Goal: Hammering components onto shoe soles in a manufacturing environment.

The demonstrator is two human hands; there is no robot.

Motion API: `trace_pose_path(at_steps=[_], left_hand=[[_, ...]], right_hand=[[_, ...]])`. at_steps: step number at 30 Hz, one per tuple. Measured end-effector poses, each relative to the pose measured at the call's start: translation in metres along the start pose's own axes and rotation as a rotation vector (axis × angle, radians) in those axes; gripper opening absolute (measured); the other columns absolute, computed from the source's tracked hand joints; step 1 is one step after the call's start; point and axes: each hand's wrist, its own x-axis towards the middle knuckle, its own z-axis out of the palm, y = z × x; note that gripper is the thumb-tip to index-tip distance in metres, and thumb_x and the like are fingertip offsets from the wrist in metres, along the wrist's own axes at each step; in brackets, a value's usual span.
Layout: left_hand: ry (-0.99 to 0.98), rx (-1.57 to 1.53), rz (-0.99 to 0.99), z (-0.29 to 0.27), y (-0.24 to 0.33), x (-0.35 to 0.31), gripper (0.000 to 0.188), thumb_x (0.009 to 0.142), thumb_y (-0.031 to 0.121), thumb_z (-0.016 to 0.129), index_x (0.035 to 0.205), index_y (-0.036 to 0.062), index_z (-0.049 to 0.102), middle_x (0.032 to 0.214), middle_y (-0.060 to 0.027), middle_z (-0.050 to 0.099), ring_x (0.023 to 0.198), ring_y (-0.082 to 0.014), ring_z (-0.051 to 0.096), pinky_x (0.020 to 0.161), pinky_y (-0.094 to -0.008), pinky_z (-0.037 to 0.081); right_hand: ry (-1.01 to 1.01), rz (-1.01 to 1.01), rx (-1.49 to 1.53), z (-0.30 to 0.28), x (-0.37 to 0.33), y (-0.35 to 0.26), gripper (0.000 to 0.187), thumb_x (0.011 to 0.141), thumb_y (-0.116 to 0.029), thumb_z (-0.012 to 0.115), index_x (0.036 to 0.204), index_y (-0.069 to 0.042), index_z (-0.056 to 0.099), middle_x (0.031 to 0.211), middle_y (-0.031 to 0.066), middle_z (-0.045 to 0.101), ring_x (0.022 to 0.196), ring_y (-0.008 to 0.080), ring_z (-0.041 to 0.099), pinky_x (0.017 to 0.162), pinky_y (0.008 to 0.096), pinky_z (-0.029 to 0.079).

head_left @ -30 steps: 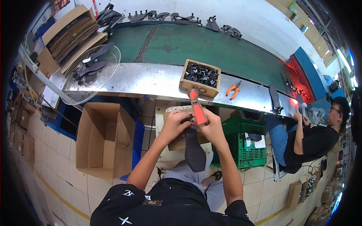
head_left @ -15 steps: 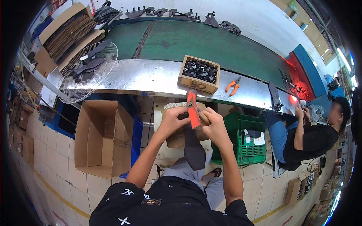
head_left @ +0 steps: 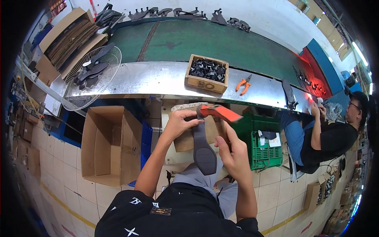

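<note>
My left hand (head_left: 181, 125) pinches the narrow upper end of a dark shoe sole (head_left: 205, 155), which hangs down with its broad end over my lap. In my right hand (head_left: 236, 154) is a hammer (head_left: 222, 112) with a red head; its handle is mostly hidden by my fingers. The head lies tilted just above and right of the sole's upper end; whether they touch I cannot tell. Behind the sole is a brown board or block (head_left: 183, 143) on a pale stand. Beyond, a wooden box (head_left: 206, 84) holds many small black pieces.
Orange-handled pliers (head_left: 242, 84) lie on the metal bench edge (head_left: 158, 79), beside a green conveyor belt (head_left: 189, 39). A wire fan guard (head_left: 114, 75) holds soles at left. An open carton (head_left: 101, 146) and green crate (head_left: 266, 156) flank me. Another person (head_left: 329, 138) sits at right.
The hammer head has swung from upright to slanting toward the right. My right hand has moved down and right, and the sole has turned to show more of its marked face.
</note>
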Motion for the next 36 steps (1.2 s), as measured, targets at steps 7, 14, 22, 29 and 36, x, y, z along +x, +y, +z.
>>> trace_pose_path(at_steps=[7,14,22,29,36], left_hand=[[-0.029,-0.019,-0.074,-0.002,0.012,0.001,0.027,0.082,0.009,0.076,0.108,0.0015,0.074,0.094,-0.0060,0.075,0.085,-0.0095,0.065,0.078,-0.0261,0.052],[-0.055,-0.024,-0.006,-0.002,0.006,-0.003,0.035,0.082,0.012,0.077,0.115,0.0030,0.072,0.101,-0.0100,0.074,0.086,-0.0122,0.068,0.080,-0.0274,0.053],[-0.032,0.633,0.131,0.009,0.017,-0.018,0.120,0.079,0.043,0.078,0.154,-0.0074,-0.002,0.141,-0.0073,0.058,0.140,-0.0297,0.041,0.120,-0.0411,0.025],[-0.063,0.608,0.069,-0.003,0.013,-0.019,0.120,0.079,0.045,0.076,0.155,-0.0042,-0.003,0.141,-0.0033,0.058,0.139,-0.0309,0.042,0.122,-0.0450,0.020],[0.018,0.702,0.225,0.006,-0.003,-0.020,0.044,0.081,0.041,0.074,0.118,0.0164,0.071,0.136,0.0005,0.062,0.140,-0.0284,0.043,0.117,-0.0561,0.023]], right_hand=[[0.003,-0.146,-0.170,0.010,0.005,0.015,0.043,0.099,-0.011,0.055,0.138,0.006,0.046,0.108,0.0328,0.064,0.099,0.0493,0.063,0.082,0.0443,0.051],[0.011,-0.157,-0.223,0.000,0.001,-0.001,0.043,0.099,-0.012,0.056,0.138,0.005,0.046,0.104,0.0316,0.065,0.090,0.0472,0.065,0.080,0.0443,0.052],[0.084,-0.192,-0.333,0.013,-0.011,0.030,0.035,0.097,-0.005,0.054,0.131,0.000,0.046,0.088,0.0267,0.061,0.075,0.0457,0.063,0.060,0.0449,0.050],[0.329,-0.235,-0.077,-0.014,-0.026,-0.029,0.041,0.100,-0.009,0.053,0.138,0.002,0.044,0.088,0.0132,0.064,0.067,0.0126,0.062,0.059,0.0280,0.050],[0.037,-0.135,-0.302,-0.002,0.005,0.023,0.046,0.095,-0.004,0.059,0.138,0.004,0.046,0.105,0.0294,0.066,0.093,0.0413,0.069,0.075,0.0420,0.055]])
